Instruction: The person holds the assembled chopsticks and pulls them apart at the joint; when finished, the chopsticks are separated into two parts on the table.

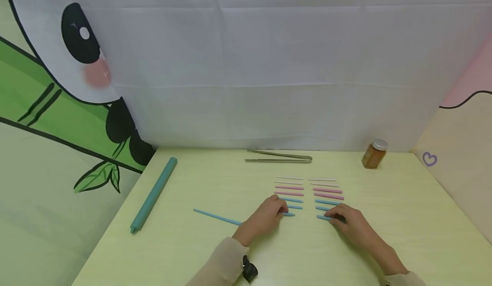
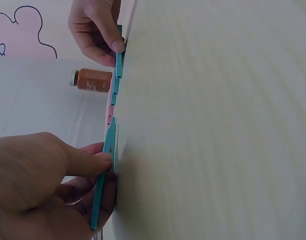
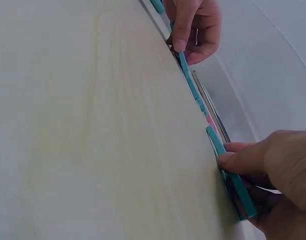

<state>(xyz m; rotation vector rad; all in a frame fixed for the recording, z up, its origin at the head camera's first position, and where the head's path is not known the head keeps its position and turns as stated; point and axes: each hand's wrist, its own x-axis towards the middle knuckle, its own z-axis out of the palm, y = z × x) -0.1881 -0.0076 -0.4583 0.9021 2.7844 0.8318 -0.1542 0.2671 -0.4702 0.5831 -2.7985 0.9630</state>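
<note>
My left hand (image 1: 265, 215) pinches a thin blue stick (image 2: 98, 205) between thumb and fingers, low over the table at the near end of the left column. Opposite it, my right hand (image 1: 353, 224) pinches another blue stick (image 3: 241, 192) at the near end of the right column. Both columns run away from me: blue sticks nearest, then pink sticks (image 1: 289, 188), then thin white sticks (image 1: 322, 179) farthest. My hands partly cover the nearest blue sticks. A longer blue stick (image 1: 215, 215) lies left of the columns, its right end hidden behind my left hand.
A teal roll (image 1: 153, 196) lies slanted on the table (image 1: 115, 256) at the left. Long metal tweezers (image 1: 276, 161) lie near the back edge, and a small brown jar (image 1: 373, 157) with a silver lid stands at the back right. A white cloth (image 1: 288, 64) hangs behind.
</note>
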